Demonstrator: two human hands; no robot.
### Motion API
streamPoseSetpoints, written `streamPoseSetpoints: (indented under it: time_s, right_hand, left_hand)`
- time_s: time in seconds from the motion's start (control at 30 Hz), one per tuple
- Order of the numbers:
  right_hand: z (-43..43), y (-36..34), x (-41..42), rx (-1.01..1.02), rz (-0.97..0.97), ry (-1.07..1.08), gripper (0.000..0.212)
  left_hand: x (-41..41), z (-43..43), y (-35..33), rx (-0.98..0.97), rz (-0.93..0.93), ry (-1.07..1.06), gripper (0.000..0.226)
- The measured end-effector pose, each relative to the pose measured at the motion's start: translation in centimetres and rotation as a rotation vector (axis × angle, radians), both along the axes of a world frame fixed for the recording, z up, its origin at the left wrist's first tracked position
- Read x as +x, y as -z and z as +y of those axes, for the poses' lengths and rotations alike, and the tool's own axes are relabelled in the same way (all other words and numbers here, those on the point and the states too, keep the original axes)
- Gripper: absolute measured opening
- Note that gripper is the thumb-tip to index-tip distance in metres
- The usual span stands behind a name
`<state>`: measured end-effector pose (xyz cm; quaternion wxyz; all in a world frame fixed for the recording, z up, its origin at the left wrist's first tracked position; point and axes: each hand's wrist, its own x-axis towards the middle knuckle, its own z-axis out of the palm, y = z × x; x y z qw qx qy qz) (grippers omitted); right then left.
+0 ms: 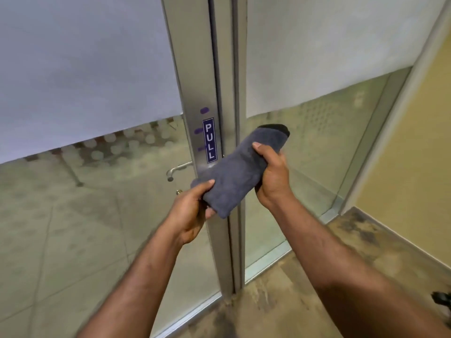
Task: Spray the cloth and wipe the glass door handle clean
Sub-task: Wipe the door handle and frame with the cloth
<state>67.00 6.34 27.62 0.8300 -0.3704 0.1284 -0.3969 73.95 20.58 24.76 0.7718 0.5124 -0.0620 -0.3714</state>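
A folded grey cloth (240,170) is held slantwise in front of the metal door frame (195,81), just below the blue PULL sign (209,140). My left hand (192,211) pinches its lower end. My right hand (271,176) grips its upper part, near a dark end. A silver lever handle (177,170) shows through the glass on the far side of the left door. The near-side handle is hidden behind the cloth. No spray bottle is in view.
Two glass doors with frosted upper panels meet at the frame. A yellow wall (415,142) stands on the right. The brown stained floor (280,301) lies below. A small dark object (441,301) sits at the right edge.
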Motion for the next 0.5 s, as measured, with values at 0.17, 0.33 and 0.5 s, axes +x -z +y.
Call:
streamPoseSetpoints:
  time_s: [0.17,0.33,0.5]
  right_hand:
    - [-1.4,-3.9,2.9,-0.030,-0.089,0.145,0.048]
    - [-3.8,-5.9,6.0,-0.205,-0.141,0.274,0.031]
    - [-3.6,-4.4,11.0,-0.415,-0.119,0.298,0.038]
  left_hand:
    - [2.6,-0.1,-2.1,-0.089,-0.011,0.114,0.032]
    - [5.3,1.1,-2.9,0.093,-0.331,-0.081,0.019]
    - [8.2,2.8,-5.5,0.371,-1.088,-0.347,0.024]
